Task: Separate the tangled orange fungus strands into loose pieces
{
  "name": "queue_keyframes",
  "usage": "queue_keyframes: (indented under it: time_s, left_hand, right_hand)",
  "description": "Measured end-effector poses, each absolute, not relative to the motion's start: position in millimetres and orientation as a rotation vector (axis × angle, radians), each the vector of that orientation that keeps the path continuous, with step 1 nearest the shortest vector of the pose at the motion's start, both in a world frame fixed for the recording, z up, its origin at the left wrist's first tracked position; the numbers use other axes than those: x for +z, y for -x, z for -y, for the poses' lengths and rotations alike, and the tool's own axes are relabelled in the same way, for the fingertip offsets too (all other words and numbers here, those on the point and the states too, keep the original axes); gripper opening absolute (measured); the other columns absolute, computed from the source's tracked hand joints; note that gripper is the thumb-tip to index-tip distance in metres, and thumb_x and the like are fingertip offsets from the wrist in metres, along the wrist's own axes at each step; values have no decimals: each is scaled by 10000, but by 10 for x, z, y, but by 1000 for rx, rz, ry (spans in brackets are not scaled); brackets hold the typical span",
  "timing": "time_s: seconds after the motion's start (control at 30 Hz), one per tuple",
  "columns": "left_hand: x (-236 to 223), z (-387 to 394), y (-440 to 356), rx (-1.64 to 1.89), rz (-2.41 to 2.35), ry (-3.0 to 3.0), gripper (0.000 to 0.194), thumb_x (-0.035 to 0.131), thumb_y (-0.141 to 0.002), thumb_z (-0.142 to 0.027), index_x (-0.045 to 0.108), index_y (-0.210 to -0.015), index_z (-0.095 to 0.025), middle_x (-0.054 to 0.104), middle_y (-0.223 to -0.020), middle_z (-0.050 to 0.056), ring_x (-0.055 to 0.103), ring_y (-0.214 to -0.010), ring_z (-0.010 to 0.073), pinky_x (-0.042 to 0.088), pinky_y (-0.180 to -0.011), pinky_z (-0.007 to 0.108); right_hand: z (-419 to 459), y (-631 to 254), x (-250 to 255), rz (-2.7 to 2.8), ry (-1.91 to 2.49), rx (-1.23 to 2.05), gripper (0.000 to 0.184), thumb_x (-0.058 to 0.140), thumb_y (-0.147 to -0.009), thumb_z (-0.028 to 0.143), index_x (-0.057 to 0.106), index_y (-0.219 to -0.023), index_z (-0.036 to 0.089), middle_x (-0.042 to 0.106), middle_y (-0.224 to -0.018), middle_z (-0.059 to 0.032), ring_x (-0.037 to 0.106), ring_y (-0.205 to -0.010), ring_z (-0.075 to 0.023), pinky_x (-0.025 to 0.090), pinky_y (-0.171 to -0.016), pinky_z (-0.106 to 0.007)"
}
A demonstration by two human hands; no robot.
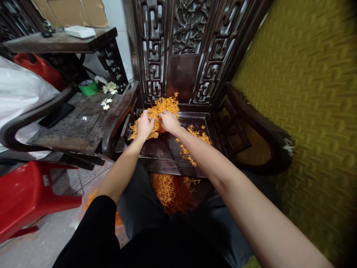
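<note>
A heap of tangled orange plastic flower pieces with thin stems lies on the dark wooden chair seat. My left hand is at the heap's near left side, its fingers curled into the orange pieces. Close beside it, my right hand is closed at the heap, thumb and fingers together on some of the pieces. The exact pieces between my fingers are too small to make out. Looser orange pieces are scattered on the seat to the right, partly behind my right forearm.
More orange pieces are below the seat edge, between my legs. A carved chair back rises behind the heap. On the left side table sit green tape and white flower pieces. A red plastic stool stands lower left.
</note>
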State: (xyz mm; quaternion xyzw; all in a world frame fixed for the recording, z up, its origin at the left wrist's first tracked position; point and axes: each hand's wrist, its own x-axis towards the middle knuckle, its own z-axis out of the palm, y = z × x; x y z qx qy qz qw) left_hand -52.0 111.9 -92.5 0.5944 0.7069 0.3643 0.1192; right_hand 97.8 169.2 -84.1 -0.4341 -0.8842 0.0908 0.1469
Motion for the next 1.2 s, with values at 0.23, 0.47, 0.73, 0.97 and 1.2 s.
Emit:
queue_keyframes:
  time_s: [0.23,0.47,0.73,0.97,1.2]
  left_hand:
    - [-991,-1257,640,1482,-1520,-1530,451,568,-838,-115,479,-1280,-140,704,-1221,149,727,-1088,157,566,-935,270]
    - [-1033,-1120,772,773,-1995,-1855,254,694,-730,-125,722,-980,-162,756,-1064,116,700,-1037,246,536,-985,354]
    - [-969,-1064,899,803,-2084,-1712,234,614,-764,-85,781,-903,-172,790,-956,109,712,-925,233,533,-941,334]
    - [-878,-1162,872,1194,-1832,-1567,228,496,-993,-250,702,-1036,-161,777,-941,79,733,-834,157,577,-825,272]
    - [-801,-968,487,1940,-1899,-1729,471,528,-993,-487,489,-1355,-188,572,-1386,155,552,-1331,256,428,-1152,417]
  right_hand:
    - [-1896,-870,-909,2569,1258,312,301,557,-965,363,720,-1116,159,689,-1172,-131,628,-1015,-250,502,-886,-347]
    - [-1760,-933,-1008,2754,1132,278,261,591,-848,142,743,-1060,157,725,-1121,-130,598,-1072,-286,467,-927,-386]
    - [-1080,-818,-1245,2966,658,337,194,623,-882,284,726,-1019,194,704,-1107,-105,584,-1077,-275,437,-961,-412]
    - [-1273,-859,-1109,2639,899,456,279,376,-1026,248,616,-1138,160,713,-1125,-126,651,-1018,-223,488,-926,-352]
    - [-1973,-874,-559,1917,1337,834,137,449,-988,190,576,-1018,152,692,-940,-90,728,-787,-186,581,-688,-313]
